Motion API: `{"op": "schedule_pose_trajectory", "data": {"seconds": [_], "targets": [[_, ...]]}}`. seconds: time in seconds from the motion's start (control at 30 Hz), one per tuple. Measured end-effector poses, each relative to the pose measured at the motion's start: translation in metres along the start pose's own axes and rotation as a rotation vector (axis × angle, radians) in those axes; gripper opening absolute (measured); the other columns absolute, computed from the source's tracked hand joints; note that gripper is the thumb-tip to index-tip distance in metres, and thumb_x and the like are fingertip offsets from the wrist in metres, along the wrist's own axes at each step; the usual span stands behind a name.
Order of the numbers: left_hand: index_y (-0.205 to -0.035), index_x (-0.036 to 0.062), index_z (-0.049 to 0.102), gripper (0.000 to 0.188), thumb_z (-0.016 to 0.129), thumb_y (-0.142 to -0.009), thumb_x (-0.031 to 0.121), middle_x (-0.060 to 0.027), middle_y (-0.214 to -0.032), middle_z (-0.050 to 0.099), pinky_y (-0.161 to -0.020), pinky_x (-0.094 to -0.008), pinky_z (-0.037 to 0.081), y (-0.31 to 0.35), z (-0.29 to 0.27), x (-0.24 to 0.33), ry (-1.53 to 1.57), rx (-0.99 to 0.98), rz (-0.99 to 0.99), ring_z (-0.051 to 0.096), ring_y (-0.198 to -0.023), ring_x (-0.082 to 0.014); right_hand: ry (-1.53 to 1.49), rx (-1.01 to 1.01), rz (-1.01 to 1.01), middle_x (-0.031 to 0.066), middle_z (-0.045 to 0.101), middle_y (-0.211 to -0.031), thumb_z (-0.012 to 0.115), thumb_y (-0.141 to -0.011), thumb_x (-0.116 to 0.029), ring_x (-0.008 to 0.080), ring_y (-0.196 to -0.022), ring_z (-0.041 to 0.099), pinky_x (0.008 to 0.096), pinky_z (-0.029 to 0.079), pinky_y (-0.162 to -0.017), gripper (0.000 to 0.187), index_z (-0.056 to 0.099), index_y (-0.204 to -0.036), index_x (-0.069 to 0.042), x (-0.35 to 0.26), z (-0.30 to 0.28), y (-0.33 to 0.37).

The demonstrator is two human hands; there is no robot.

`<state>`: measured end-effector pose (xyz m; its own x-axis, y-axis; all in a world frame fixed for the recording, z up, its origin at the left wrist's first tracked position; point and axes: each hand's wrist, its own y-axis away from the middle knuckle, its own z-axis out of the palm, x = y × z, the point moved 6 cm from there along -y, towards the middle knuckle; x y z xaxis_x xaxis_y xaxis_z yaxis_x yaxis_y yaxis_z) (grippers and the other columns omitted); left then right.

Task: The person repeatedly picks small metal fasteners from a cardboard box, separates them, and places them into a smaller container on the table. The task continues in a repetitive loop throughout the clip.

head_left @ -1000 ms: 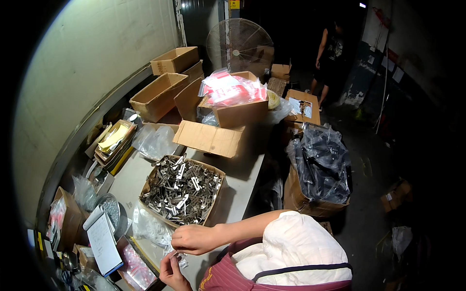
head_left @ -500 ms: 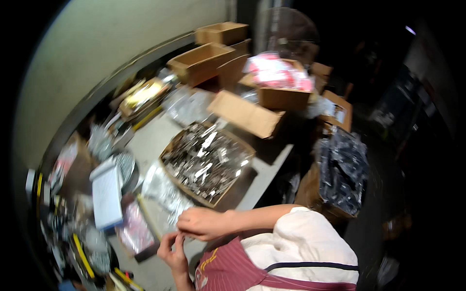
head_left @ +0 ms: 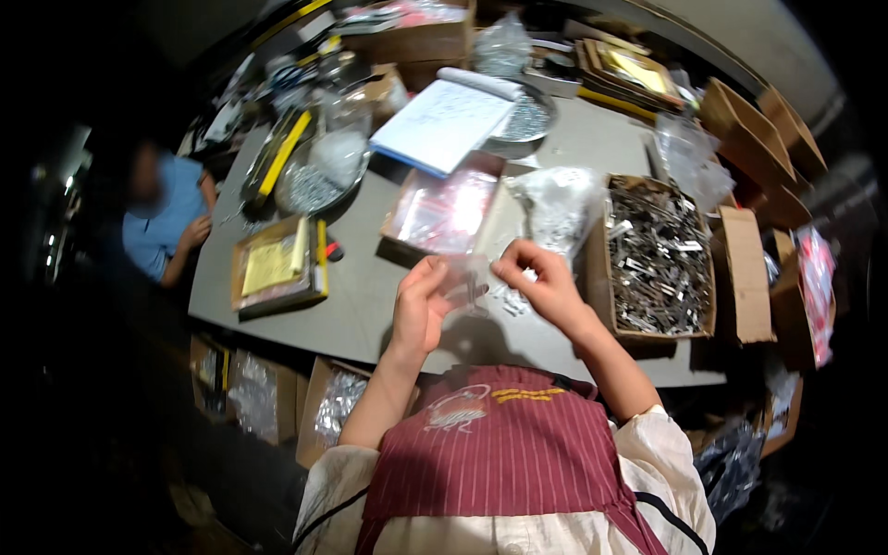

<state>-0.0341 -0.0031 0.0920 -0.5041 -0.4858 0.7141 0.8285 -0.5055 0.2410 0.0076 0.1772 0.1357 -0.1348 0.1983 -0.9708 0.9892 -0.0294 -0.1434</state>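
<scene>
My left hand (head_left: 421,303) pinches a small clear plastic bag (head_left: 464,279) above the table's front part. My right hand (head_left: 544,280) is closed, thumb and forefinger together, right beside the bag's edge; anything between those fingertips is too small to make out. Just beyond the bag sits a cardboard box (head_left: 400,252) holding clear bags with pinkish-red marks. A larger clear bag (head_left: 560,199) with small pale parts lies behind my right hand, and a few small pieces lie loose near it. To the right stands an open carton of flat shiny metal pieces (head_left: 659,264).
A notepad (head_left: 444,120) lies behind the bag box, near metal bowls of small parts (head_left: 319,185). At left is a box with yellow paper (head_left: 277,264). Cartons (head_left: 745,277) line the right side; others stand below the front edge. Another person in blue (head_left: 162,217) is at far left.
My view has swung leftward, so the table now lies straight ahead. My hands, close together before, are now slightly apart, and the clear bag shows in the left one.
</scene>
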Motion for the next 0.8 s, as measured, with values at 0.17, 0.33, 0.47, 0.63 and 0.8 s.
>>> {"op": "schedule_pose_trajectory", "data": {"seconds": [0.17,0.33,0.47,0.63,0.8], "targets": [[-0.133,-0.0027,0.054,0.032,0.043,-0.109,0.015,-0.0142,-0.115,0.068,-0.110,-0.0649,0.047,-0.008,-0.065,0.001,0.439,-0.036,-0.028,0.065,-0.114,-0.0284,0.275,0.120,-0.105,0.0136,0.069,-0.087,0.069,-0.094,-0.021,0.0237,-0.079,0.067,0.0358,0.052,-0.074,0.022,0.066,-0.097,0.001,0.051,0.012,-0.074],[-0.133,-0.0015,0.054,0.031,0.045,-0.108,0.014,-0.0138,-0.115,0.067,-0.112,-0.0641,0.045,0.006,-0.095,-0.003,0.548,0.122,-0.098,0.065,-0.111,-0.0309,1.015,-0.087,-0.234,0.0267,0.063,-0.107,0.073,-0.085,-0.015,0.0419,-0.092,0.069,0.0458,0.057,-0.080,0.047,0.053,-0.120,0.009,0.089,0.056,-0.126],[-0.142,0.0010,0.051,0.039,0.047,-0.108,0.019,-0.0117,-0.114,0.068,-0.104,-0.0522,0.051,0.018,-0.133,-0.012,0.516,0.062,-0.088,0.067,-0.106,-0.0267,1.160,-0.212,-0.246,0.0219,0.069,-0.090,0.066,-0.082,-0.009,0.0402,-0.081,0.070,0.0480,0.056,-0.074,0.025,0.063,-0.104,0.000,0.151,0.069,-0.146],[-0.119,-0.0035,0.067,0.033,0.058,-0.104,0.024,-0.0115,-0.096,0.072,-0.085,-0.0376,0.060,0.100,-0.187,0.007,-0.239,0.090,-0.305,0.071,-0.089,-0.0212,0.814,-0.208,-0.205,0.0223,0.070,-0.081,0.069,-0.081,-0.014,0.0394,-0.077,0.069,0.0456,0.055,-0.074,0.013,0.070,-0.086,-0.002,0.134,0.061,-0.139],[-0.114,-0.0038,0.071,0.035,0.062,-0.103,0.029,-0.0141,-0.096,0.076,-0.079,-0.0285,0.058,0.133,-0.217,0.001,-0.769,0.169,-0.616,0.073,-0.088,-0.0184,0.270,-0.120,0.076,0.0103,0.073,-0.090,0.069,-0.089,-0.007,0.0198,-0.080,0.070,0.0329,0.055,-0.076,0.017,0.071,-0.105,-0.001,0.118,0.043,-0.124]]}}
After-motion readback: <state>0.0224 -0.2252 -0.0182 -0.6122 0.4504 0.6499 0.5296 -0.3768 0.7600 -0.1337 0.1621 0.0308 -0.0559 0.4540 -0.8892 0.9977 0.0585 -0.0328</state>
